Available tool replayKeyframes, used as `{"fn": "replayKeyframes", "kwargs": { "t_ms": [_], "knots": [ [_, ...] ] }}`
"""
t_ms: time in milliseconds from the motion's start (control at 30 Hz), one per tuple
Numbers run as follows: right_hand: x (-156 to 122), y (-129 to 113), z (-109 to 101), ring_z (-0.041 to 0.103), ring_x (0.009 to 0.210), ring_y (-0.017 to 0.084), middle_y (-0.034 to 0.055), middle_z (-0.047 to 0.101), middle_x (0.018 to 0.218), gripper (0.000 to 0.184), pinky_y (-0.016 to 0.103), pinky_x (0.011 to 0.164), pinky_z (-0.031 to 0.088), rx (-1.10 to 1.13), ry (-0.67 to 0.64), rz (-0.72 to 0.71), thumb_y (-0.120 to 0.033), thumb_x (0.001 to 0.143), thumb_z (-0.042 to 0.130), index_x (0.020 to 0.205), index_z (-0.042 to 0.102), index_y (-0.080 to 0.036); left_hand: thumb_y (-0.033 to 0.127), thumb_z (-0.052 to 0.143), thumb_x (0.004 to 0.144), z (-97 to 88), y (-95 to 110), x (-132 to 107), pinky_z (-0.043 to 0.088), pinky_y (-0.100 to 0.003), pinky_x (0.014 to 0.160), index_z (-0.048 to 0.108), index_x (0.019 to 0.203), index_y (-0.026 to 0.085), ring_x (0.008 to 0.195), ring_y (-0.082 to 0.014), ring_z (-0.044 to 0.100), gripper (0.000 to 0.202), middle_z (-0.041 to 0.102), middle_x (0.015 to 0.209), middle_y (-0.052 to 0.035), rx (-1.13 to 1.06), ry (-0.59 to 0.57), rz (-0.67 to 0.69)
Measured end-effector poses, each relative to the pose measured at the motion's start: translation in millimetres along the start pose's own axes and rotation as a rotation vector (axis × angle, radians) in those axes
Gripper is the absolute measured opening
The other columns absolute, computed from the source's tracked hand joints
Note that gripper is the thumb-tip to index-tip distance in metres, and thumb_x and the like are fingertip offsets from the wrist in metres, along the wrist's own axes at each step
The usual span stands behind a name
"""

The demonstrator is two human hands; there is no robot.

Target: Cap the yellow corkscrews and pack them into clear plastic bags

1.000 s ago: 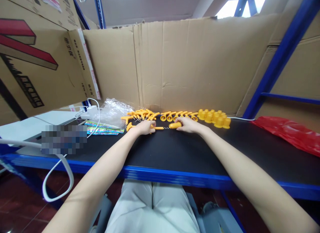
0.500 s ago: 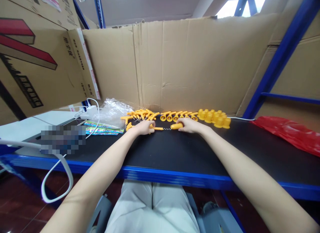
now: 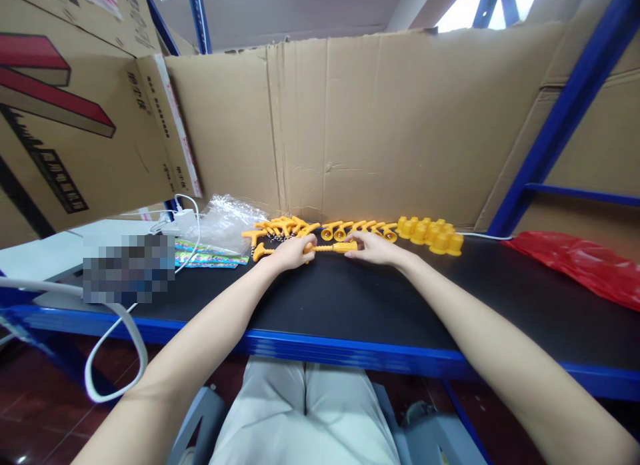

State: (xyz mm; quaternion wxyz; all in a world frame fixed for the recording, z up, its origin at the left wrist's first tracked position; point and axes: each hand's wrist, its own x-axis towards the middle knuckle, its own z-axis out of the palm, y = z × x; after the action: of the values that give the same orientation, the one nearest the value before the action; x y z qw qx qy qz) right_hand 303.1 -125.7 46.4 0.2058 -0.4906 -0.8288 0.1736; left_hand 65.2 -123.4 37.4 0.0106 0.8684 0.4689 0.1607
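Note:
My left hand (image 3: 295, 254) is closed around the handle end of a yellow corkscrew (image 3: 324, 248) above the black tabletop. My right hand (image 3: 374, 248) pinches a yellow tubular sleeve (image 3: 345, 247), which covers the metal spiral and meets the yellow shaft. Just left of my left hand lies another yellow T-handled piece (image 3: 260, 252). Behind that hand is a heap of T-handled corkscrews (image 3: 286, 226), some with bare spirals. A row of yellow pieces with round, flared ends (image 3: 341, 234) lies behind the sleeve. Farther right, several yellow cup-shaped parts (image 3: 431, 235) stand grouped.
Clear plastic bags (image 3: 223, 222) and colourful printed packets (image 3: 213, 255) lie left on the black tabletop (image 3: 345, 312). A white cable (image 3: 137, 332) loops over the blue front edge. Red plastic (image 3: 575, 262) lies at right. A cardboard panel (image 3: 375, 132) stands behind.
The sleeve in my right hand has moved left over the corkscrew's spiral, which showed bare between the two parts before. My left hand still grips the handle end.

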Motion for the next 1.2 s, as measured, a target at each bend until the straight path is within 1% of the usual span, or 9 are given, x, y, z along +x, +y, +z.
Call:
{"fn": "replayKeyframes", "kwargs": {
  "t_ms": [200,400,567,667,767,833,900,1067,1200],
  "knots": [
    [6,10,5,0.055,0.055,0.011,0.0034,0.06,0.075,0.024,0.024,0.055,0.044,0.245,0.015,0.03,-0.037,0.089,0.04,0.097,0.047,-0.015,0.027,0.046,0.078,-0.4,6,0,0.043,-0.027,0.073,0.054,0.104,0.023,0.082,-0.0192,0.06,0.028,0.064,0.094,-0.0042,0.049,0.067,-0.018],
    [7,8,12,0.048,0.048,0.01,-0.0003,0.055,0.06,0.044,0.023,0.052,0.039,0.139,0.127,0.05,-0.059,0.084,0.038,0.082,0.05,-0.017,0.027,0.047,0.078,1.0,10,-2,0.043,-0.027,0.072,0.056,0.102,0.023,0.082,-0.0196,0.06,0.026,0.064,0.092,-0.004,0.059,0.114,0.032],
    [5,-2,12,0.041,0.04,0.009,-0.0013,0.05,0.051,0.054,0.021,0.043,0.033,0.281,0.147,0.224,-0.067,0.082,0.028,0.079,0.049,-0.017,0.028,0.047,0.079,0.8,9,-1,0.043,-0.027,0.073,0.054,0.105,0.022,0.08,-0.0184,0.059,0.028,0.064,0.092,-0.0039,0.042,0.131,-0.006],
    [2,-1,5,0.041,0.039,0.008,0.0012,0.058,0.059,0.048,0.02,0.04,0.03,0.438,-0.015,0.222,-0.064,0.084,0.031,0.087,0.047,-0.018,0.029,0.047,0.079,1.4,5,1,0.044,-0.027,0.073,0.054,0.106,0.022,0.078,-0.0179,0.059,0.028,0.064,0.088,-0.0032,0.042,0.148,-0.01],
    [-2,3,-4,0.054,0.052,0.009,0.0069,0.066,0.081,0.03,0.02,0.047,0.039,0.63,-0.169,0.162,-0.045,0.085,0.049,0.096,0.044,-0.018,0.029,0.047,0.08,2.5,3,2,0.044,-0.027,0.073,0.054,0.106,0.021,0.077,-0.0176,0.059,0.029,0.064,0.087,-0.0032,0.042,0.159,-0.002],
    [-5,6,-9,0.057,0.058,0.009,0.0099,0.067,0.091,0.023,0.02,0.053,0.044,0.71,-0.202,0.137,-0.034,0.084,0.054,0.097,0.044,-0.017,0.029,0.047,0.08,3.0,2,2,0.044,-0.027,0.073,0.054,0.106,0.021,0.078,-0.0177,0.059,0.029,0.064,0.089,-0.0037,0.043,0.17,0.015],
    [-5,7,-10,0.057,0.056,0.009,0.0109,0.068,0.09,0.02,0.021,0.054,0.044,0.729,-0.197,0.141,-0.034,0.087,0.05,0.093,0.046,-0.016,0.029,0.046,0.08,3.1,1,1,0.044,-0.027,0.074,0.054,0.107,0.021,0.082,-0.0182,0.059,0.029,0.063,0.092,-0.0046,0.051,0.187,0.038],
    [-1,7,0,0.047,0.039,0.008,0.0098,0.066,0.066,0.05,0.021,0.04,0.039,0.697,-0.13,0.183,-0.06,0.087,0.032,0.083,0.052,-0.014,0.028,0.045,0.08,2.2,0,-1,0.044,-0.029,0.077,0.054,0.107,0.021,0.088,-0.0201,0.059,0.029,0.062,0.097,-0.0064,0.077,0.221,0.071],
    [3,5,8,0.033,0.027,0.006,0.0077,0.058,0.047,0.069,0.02,0.028,0.024,0.609,-0.038,0.257,-0.072,0.08,0.018,0.067,0.053,-0.014,0.028,0.046,0.079,1.9,2,-1,0.044,-0.029,0.075,0.055,0.105,0.021,0.084,-0.0196,0.059,0.028,0.063,0.095,-0.0059,0.071,0.214,0.069]
  ]
}}
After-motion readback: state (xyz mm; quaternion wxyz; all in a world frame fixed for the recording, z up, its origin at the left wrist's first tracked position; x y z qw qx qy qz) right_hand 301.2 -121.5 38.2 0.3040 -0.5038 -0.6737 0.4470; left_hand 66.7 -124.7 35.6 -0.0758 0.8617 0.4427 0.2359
